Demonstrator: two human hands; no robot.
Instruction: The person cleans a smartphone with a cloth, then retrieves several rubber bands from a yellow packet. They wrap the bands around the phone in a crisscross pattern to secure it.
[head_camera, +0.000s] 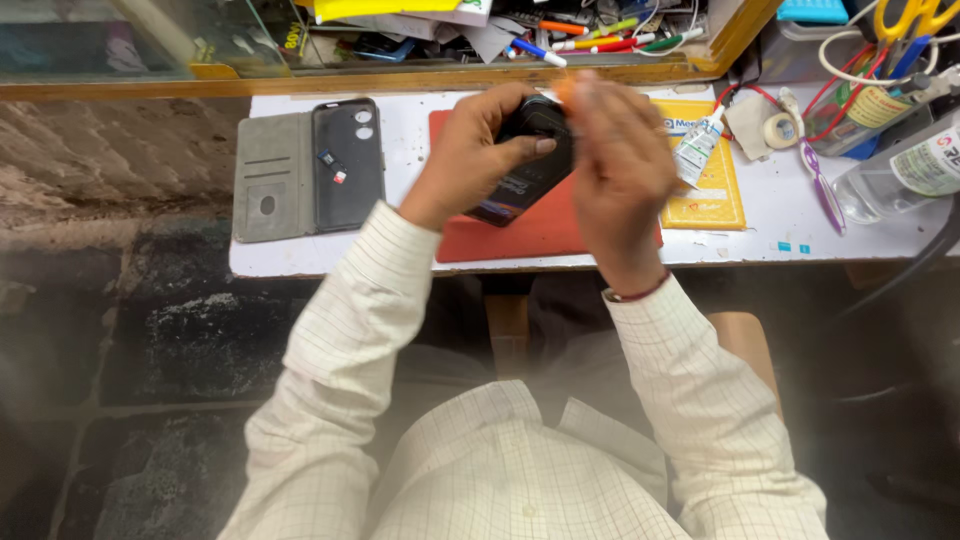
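1. While the left hand (470, 150) grips it, a black rectangular phone (528, 160) sits tilted above the red flat mat (520, 235), which serves as the landmark here.
2. Left fingers curl around the phone's left edge; the thumb (525, 147) lies across its dark face, so the phone is enclosed between thumb and fingers.
3. Right hand (620, 165) is raised at the phone's right edge, over the mat's right half; its fingers are drawn together near the phone's top corner, blurred. A small orange bit (566, 90) shows at the fingertips; cannot tell how it is pinched.
4. Left of the mat: an open grey wallet-style phone case (305, 168), lying flat, black shell facing up.
5. Right of the mat, touching it: a yellow flat packet (715, 195) with a small white glue tube (697, 148) resting on it.
6. Farther right of the mat: a purple-handled tool (822, 190) and a clear plastic bottle (900, 175).
7. Behind the mat: a wooden-framed tray (400, 78) with marker pens.
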